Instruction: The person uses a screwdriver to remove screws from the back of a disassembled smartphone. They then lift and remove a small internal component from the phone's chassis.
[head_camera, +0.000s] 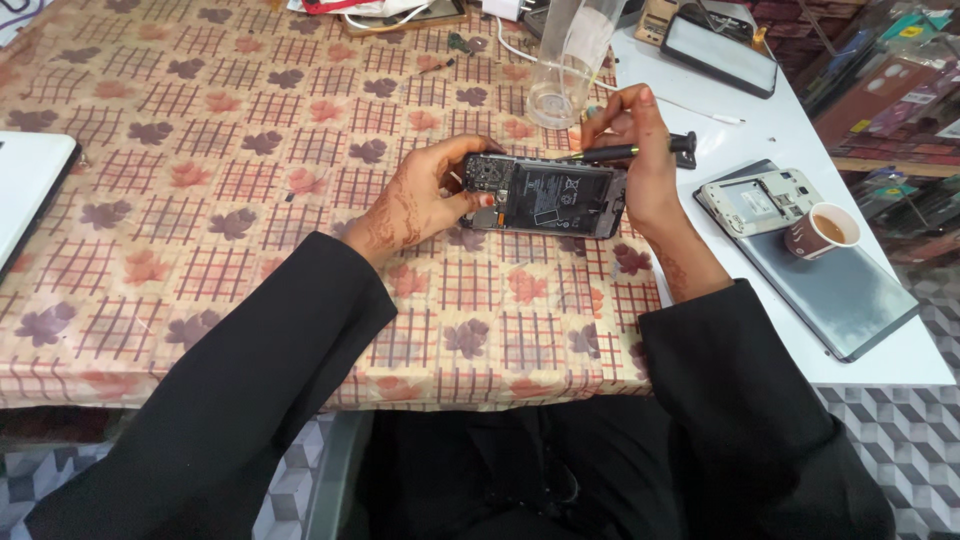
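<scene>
An opened phone (545, 196) with its back cover off lies across the middle of the patterned tablecloth (200, 150), its dark battery and circuit board showing. My left hand (425, 200) grips the phone's left end, thumb on the board. My right hand (640, 150) holds a black screwdriver (625, 152) over the phone's upper right edge, the tool lying nearly level and pointing left. Both arms wear black sleeves.
A clear glass (565, 70) stands just behind the phone. On the white table at right: a grey slab (850, 290) bearing a phone frame (760, 200) and a small paper cup of tea (820, 230), and a dark phone (720, 55). A white device edge (30, 185) sits far left.
</scene>
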